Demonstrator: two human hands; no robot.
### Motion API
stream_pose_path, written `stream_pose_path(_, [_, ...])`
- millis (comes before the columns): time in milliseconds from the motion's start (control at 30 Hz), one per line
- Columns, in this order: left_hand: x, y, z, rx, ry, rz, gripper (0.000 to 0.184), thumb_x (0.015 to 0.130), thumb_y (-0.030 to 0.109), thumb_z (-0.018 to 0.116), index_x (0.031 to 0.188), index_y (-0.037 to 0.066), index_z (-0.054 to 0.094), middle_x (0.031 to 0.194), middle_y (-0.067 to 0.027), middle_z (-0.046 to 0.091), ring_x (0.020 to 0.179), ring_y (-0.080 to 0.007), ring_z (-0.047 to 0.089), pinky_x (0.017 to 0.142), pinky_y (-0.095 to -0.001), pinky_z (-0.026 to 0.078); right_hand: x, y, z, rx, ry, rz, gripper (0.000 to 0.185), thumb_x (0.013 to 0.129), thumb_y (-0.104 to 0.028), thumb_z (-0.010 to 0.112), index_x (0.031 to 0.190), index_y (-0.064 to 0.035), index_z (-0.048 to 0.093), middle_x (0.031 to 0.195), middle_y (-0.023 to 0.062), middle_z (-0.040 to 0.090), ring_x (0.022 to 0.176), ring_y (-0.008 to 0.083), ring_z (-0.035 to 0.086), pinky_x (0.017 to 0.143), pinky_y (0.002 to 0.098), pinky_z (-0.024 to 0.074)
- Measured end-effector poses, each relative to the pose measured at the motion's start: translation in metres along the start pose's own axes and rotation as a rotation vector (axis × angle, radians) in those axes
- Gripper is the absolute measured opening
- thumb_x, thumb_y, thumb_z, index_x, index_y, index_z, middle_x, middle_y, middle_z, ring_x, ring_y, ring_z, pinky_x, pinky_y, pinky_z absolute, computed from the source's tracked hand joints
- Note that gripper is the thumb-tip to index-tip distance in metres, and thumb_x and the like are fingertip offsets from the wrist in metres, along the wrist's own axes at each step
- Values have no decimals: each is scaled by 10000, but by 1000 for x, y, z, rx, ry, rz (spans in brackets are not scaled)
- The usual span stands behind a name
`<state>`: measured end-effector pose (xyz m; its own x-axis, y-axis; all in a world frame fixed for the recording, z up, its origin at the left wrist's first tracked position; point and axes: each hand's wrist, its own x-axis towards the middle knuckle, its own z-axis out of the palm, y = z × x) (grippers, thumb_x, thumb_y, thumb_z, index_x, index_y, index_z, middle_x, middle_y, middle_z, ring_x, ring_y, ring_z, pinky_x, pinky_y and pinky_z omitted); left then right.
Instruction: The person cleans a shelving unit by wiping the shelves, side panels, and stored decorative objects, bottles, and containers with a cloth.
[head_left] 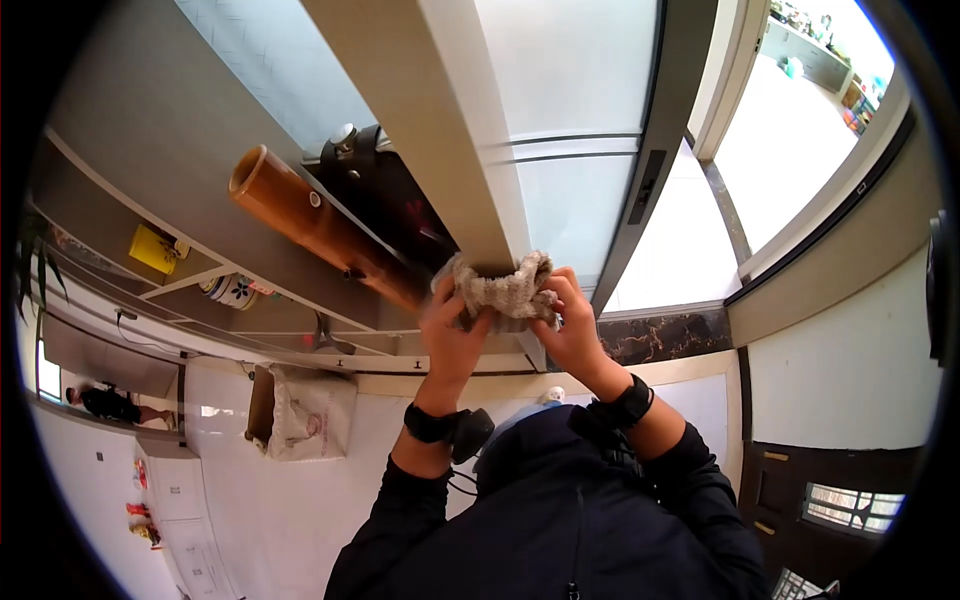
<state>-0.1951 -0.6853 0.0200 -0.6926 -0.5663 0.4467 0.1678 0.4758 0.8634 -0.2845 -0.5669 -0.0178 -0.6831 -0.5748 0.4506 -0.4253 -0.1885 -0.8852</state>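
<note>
A crumpled beige cloth (505,292) is wrapped around the front edge of a pale upright panel (440,110). On the cloth's left end my left hand (455,325) is closed, its fingers partly blurred. My right hand (573,325) grips the other end, fingers bent into the fabric. Close to my left hand, a brown bamboo-like tube (320,225) leans in a cabinet compartment, with a dark case (385,195) beside it. Right of the panel is a frosted glass door (580,120) with a dark frame.
Shelves at the left hold a yellow container (152,249) and a patterned pot (232,291). An open sack-like box (305,412) stands on the floor. A person (110,404) is far off at the left. A doorway opens at the upper right.
</note>
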Motion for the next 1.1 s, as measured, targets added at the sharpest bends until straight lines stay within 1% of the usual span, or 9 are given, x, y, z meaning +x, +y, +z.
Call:
stream_pose_path(267, [-30,-18,8,279,46,36,230,664,16,606,887,-25,567,963,-112,538,750,-213,559,638,-246,445,-17,6,1,34,-2,53,329,614,72,506,926,-7,432,957,128,424,832,303,494,690,295,418])
stream_pose_path(333, [-34,-19,11,257,7,-117,222,686,43,593,896,-17,553,914,-102,554,652,-177,559,573,-251,443,-18,7,3,68,27,35,370,615,81,499,965,-8,417,991,145,409,872,325,479,724,308,411])
stream_pose_path(367, [-36,-25,13,264,14,-113,222,686,43,593,896,-17,553,914,-102,554,652,-177,559,573,-251,443,-20,15,5,43,-6,5,417,640,101,472,1036,4,382,1023,117,377,890,211,465,734,237,404])
stream_pose_path(533, [-47,-43,20,181,-129,-485,272,697,72,588,958,16,535,791,-78,572,614,-109,543,503,-227,416,-41,44,18,-11,52,11,447,660,101,439,1085,5,340,1011,127,368,902,242,454,748,288,402])
stream_pose_path(567, [-90,-47,22,155,-133,-538,272,697,72,588,958,16,535,791,-78,572,614,-109,543,503,-227,416,-38,29,12,39,17,65,457,635,70,460,1076,1,360,1012,214,403,950,387,421,794,380,376])
stream_pose_path(667, [-73,-91,25,73,-10,-170,192,704,86,585,858,-23,550,720,-74,593,603,-104,524,546,-253,428,-50,55,17,-8,40,39,421,632,72,458,1040,6,379,951,209,419,913,376,434,789,379,372])
stream_pose_path(700, [-51,-91,21,54,1,-110,187,704,87,584,846,-31,555,716,-72,598,608,-105,524,555,-259,433,-36,52,16,-101,39,41,368,663,72,464,1013,-5,383,907,167,445,846,288,463,725,327,388])
stream_pose_path(833, [-65,-64,9,-57,-148,-429,196,704,54,566,894,5,573,674,-71,590,578,-119,537,532,-246,432,-52,65,31,-185,146,33,315,724,51,473,1003,-23,346,869,82,485,812,147,485,689,233,396])
stream_pose_path(1100, [-55,-75,-74,-222,-321,-441,202,732,76,569,917,-6,562,716,-36,565,607,-71,489,539,-218,401,-52,-7,97,-378,424,21,306,602,60,535,892,10,449,902,146,443,827,317,463,733,331,391])
